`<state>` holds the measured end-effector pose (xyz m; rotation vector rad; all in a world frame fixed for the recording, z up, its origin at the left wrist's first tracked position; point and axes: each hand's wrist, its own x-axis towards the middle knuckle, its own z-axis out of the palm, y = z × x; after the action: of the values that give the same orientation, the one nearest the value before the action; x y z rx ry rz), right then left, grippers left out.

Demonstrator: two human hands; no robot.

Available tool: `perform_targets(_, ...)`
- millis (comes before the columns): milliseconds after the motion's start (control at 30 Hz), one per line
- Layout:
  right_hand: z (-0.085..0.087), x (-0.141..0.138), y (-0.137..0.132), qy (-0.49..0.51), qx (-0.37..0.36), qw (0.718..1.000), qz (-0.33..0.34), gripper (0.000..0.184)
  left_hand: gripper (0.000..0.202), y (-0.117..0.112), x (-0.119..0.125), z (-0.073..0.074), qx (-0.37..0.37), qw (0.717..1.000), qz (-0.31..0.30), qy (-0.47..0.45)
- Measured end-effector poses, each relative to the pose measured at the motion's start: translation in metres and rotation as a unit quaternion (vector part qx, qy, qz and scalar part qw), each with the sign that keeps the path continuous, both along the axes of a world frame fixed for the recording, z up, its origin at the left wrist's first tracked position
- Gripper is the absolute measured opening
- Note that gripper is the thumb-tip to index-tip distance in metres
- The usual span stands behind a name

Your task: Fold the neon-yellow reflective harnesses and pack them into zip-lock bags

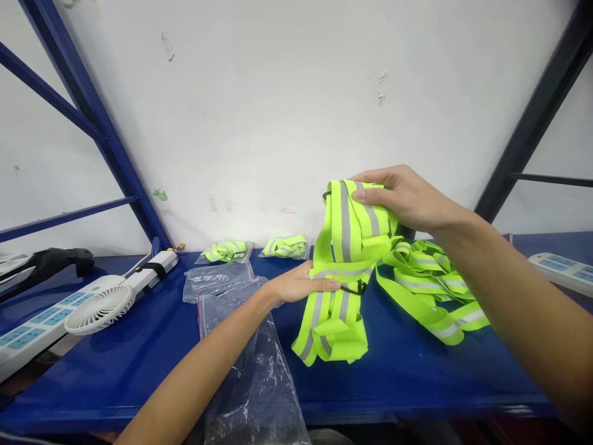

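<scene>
A neon yellow reflective strap vest (345, 259) with grey stripes hangs folded above the blue table (139, 352). My right hand (403, 198) grips its top fold, fingers closed over the bands. My left hand (299, 284) pinches the straps lower down at mid-height, near a black buckle (354, 288). The vest's lower end rests on the table. More loose yellow straps (430, 284) lie in a heap to the right, under my right forearm.
Clear zip bags (250, 364) lie under my left forearm. Two bagged folded vests (227, 250) (287, 247) sit by the wall. A white power strip (32, 327), a small white fan (99, 309) and another strip (563, 269) flank the table; blue shelf posts (92, 117) rise behind.
</scene>
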<state>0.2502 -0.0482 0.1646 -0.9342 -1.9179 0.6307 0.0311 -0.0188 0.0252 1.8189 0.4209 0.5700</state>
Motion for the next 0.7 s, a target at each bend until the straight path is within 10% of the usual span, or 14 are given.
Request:
perform_targets(133, -0.017, -0.004, -0.015, -0.084, -0.048, 0.988, 0.123, 0.029, 0.027, 0.004, -0.010, 0.013, 0.234, 0.968, 0.075, 0.053)
perform_targets(367, -0.078, -0.020, -0.018, -0.123, -0.121, 0.970, 0.173, 0.021, 0.022, 0.011, -0.030, 0.035, 0.656, 0.725, 0.198, 0.078)
perform_targets(533, -0.129, -0.034, -0.008, 0.009, -0.148, 0.986, 0.072, 0.046, 0.018, 0.014, -0.037, 0.014, 0.711, 0.662, 0.237, 0.001)
perform_targets(700, -0.158, -0.043, 0.000, 0.132, -0.335, 0.932, 0.049, 0.061, 0.021, 0.011, -0.038, -0.002, 0.719, 0.639, 0.266, -0.060)
